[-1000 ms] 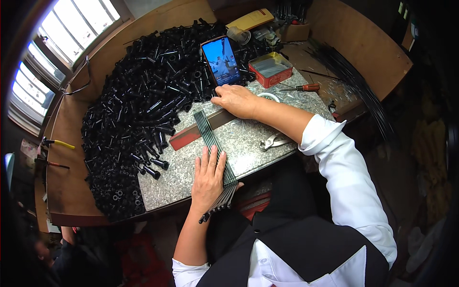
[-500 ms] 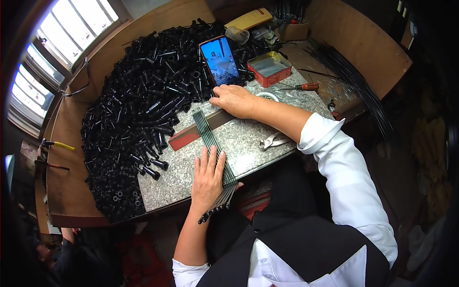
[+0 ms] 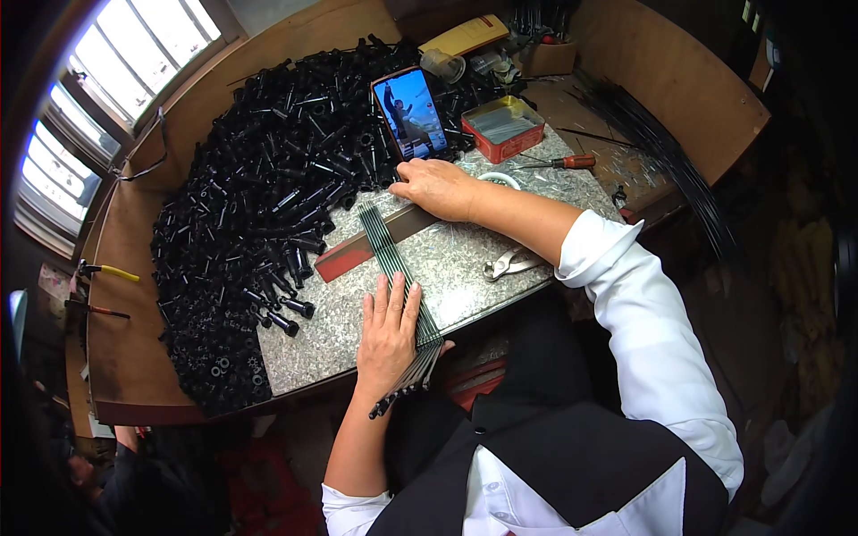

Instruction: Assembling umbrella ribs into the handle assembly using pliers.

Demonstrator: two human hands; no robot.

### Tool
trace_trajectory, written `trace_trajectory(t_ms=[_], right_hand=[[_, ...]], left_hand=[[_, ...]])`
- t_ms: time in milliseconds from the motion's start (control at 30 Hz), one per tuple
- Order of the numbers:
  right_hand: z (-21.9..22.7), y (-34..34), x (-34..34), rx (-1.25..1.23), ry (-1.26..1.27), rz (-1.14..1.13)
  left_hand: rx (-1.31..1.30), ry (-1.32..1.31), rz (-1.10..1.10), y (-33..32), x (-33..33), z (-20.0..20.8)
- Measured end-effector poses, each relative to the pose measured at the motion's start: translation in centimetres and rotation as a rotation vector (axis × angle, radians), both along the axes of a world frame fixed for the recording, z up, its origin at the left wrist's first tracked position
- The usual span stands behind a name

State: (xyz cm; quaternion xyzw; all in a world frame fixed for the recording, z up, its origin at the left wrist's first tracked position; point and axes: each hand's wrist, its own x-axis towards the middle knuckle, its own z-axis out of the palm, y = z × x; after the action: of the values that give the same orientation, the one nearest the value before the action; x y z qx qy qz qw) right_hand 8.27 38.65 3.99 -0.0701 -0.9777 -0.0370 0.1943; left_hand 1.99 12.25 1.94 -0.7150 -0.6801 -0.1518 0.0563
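Observation:
A row of thin dark green rods point(image 3: 394, 259) lies side by side across a grey speckled metal plate point(image 3: 465, 268). My left hand point(image 3: 387, 332) rests flat on the near ends of the rods, fingers spread, pressing them down at the plate's front edge. My right hand point(image 3: 435, 187) lies palm down on a long bar with a red end point(image 3: 344, 262) that crosses the rods' far ends. Neither hand grips anything.
A big heap of black tube parts point(image 3: 268, 188) fills the left of the bench. A lit phone point(image 3: 411, 113) leans behind it, beside a red tin point(image 3: 502, 127). A red-handled screwdriver point(image 3: 559, 163) and metal pliers point(image 3: 511, 263) lie right. Long black rods point(image 3: 661, 143) lie far right.

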Motion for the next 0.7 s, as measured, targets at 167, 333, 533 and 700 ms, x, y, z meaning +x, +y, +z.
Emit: trace_trajectory(t_ms=[167, 333, 533, 700], right_hand=[[0.02, -0.14, -0.20, -0.012, -0.012, -0.006], [0.02, -0.13, -0.36, -0.043, 0.027, 0.034], [0.36, -0.15, -0.69, -0.022, 0.027, 0.055], [0.08, 0.22, -0.60, -0.031, 0.004, 0.068]], left_hand=[[-0.006, -0.010, 0.010, -0.03, 0.10, 0.11], [0.000, -0.002, 0.008, -0.03, 0.11, 0.11], [-0.014, -0.001, 0.009, -0.06, -0.02, 0.17], [-0.012, 0.015, 0.011, 0.00, 0.11, 0.13]])
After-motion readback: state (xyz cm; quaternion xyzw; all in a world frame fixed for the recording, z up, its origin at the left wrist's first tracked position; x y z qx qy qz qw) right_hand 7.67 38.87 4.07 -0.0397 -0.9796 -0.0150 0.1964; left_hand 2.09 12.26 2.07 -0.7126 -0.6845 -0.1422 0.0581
